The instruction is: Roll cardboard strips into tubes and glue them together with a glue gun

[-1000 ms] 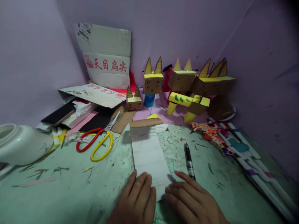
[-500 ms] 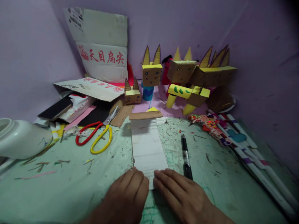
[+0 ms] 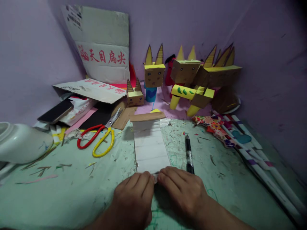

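We hold a white cardboard strip (image 3: 151,147).
Fingers (image 3: 145,182) closed, our left hand (image 3: 134,195) and right hand (image 3: 184,189) grip its near edge.

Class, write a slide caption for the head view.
Left hand and right hand hold the near end of a white strip between scissors and a pen.

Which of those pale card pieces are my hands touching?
The narrow plain strip: your left hand and right hand are on its near end. The upright panel and lower panel, back left, bear red characters.
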Demonstrator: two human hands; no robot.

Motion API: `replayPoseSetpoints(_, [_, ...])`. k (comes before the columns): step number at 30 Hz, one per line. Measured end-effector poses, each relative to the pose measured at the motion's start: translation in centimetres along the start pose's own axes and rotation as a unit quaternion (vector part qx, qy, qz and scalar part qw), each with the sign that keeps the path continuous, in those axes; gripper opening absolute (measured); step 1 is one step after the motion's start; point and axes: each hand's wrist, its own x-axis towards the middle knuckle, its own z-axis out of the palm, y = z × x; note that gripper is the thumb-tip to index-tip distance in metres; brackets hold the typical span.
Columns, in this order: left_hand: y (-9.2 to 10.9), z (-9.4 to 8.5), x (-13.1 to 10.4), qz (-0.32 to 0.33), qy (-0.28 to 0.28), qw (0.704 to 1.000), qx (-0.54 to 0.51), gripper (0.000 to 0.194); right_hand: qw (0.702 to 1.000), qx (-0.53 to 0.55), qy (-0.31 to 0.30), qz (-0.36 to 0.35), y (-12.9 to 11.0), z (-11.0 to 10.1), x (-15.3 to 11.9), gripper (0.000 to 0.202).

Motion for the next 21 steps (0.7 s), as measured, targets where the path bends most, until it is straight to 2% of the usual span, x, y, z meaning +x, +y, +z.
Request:
replayPoseSetpoints(3, [0.1, -0.3, 0.3, -0.029, -0.016, 0.999, -0.026, 0.027, 0.999, 0.014, -0.024, 0.040, -0.2, 0.1, -0.3, 0.043])
replayPoseSetpoints(7, [0.2, -0.4, -0.2, -0.015, -0.026, 0.999, -0.012, 0.030, 0.997, 0.017, -0.057, 0.041, -0.5, -0.3, -1.8, 0.041])
replayPoseSetpoints(10, [0.2, -0.5, -0.3, -0.024, -0.023, 0.999, -0.023, 0.029, 0.997, 0.018, -0.058, 0.042, -0.5, -0.6, -2.1, 0.038])
replayPoseSetpoints(15, [0.2, -0.7, 0.2, -0.033, -0.076, 0.996, -0.041, 0.023, 0.999, -0.018, -0.034, 0.034, -0.9, -0.4, -0.9, 0.052])
replayPoseSetpoints(19, [0.4, 0.3, -0.3, -0.029, -0.033, 0.998, -0.035, 0.028, 0.999, -0.028, -0.027, 0.029, -1.0, 0.1, -0.7, 0.052])
replayPoseSetpoints(21, [0.4, 0.6, -0.3, -0.046, -0.010, 0.998, -0.043, 0.025, 0.998, -0.004, -0.041, 0.049, -0.8, 0.2, -0.7, 0.048])
